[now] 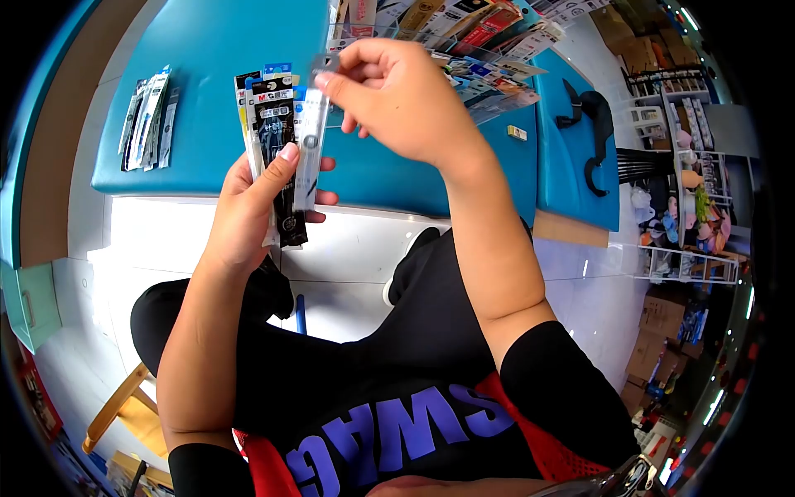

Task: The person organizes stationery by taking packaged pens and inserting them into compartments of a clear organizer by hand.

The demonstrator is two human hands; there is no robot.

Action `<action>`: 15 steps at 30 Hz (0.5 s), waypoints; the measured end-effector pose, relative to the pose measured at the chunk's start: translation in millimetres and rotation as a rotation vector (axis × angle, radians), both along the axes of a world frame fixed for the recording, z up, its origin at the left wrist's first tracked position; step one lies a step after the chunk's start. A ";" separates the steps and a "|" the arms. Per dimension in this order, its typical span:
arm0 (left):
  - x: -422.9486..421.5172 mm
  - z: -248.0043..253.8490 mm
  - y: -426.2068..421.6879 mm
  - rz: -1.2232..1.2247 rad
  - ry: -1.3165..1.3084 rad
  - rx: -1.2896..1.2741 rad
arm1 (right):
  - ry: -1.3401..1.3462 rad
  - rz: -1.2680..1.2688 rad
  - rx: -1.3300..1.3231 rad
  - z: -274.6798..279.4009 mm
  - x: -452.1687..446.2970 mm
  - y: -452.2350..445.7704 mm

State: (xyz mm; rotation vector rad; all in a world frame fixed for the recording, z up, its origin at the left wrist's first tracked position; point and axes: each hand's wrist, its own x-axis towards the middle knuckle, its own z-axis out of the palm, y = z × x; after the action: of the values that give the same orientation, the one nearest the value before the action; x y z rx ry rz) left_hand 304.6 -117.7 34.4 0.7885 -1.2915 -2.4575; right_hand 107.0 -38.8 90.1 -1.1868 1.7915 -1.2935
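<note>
My left hand (pixel 242 211) is closed around a fanned bunch of slim stationery packets, seemingly pens or refills. At the front of the bunch is a black packet (pixel 275 124) with white print, under my left thumb. Beside it stands a clear-and-white packet (pixel 310 141), its lower end against my left fingers. With thumb and fingers, my right hand (pixel 397 99) pinches the top of this packet near its hang hole. Blue, white and yellow edges of other packets show behind the black one. Both hands are above the near edge of the teal bench (pixel 381 178).
Similar slim packets (pixel 149 120) lie in a pile at the bench's left. A display rack (pixel 464 37) full of packaged stationery stands at the back. A small yellow-and-white block (pixel 517 132) and a black strap-like object (pixel 595 124) are on the right.
</note>
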 end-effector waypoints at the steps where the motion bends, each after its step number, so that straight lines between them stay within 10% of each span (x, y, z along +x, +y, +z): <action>1: -0.3 -0.7 -0.1 0.002 -0.006 -0.013 | -0.035 -0.013 -0.066 0.7 -5.6 -0.2; 7: -4.5 -4.8 -1.0 0.201 -0.111 -0.036 | -0.130 -0.315 -0.365 50.4 -18.6 -8.9; 15: -11.1 -5.4 5.1 0.182 -0.138 -0.019 | 0.517 -0.243 -0.376 5.6 -34.2 -1.8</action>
State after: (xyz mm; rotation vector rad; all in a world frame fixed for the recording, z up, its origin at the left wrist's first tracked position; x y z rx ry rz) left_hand 293.5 -112.6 29.0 1.0378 -1.2264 -2.2800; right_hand 72.8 -40.6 95.7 -1.6691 2.1683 -1.6228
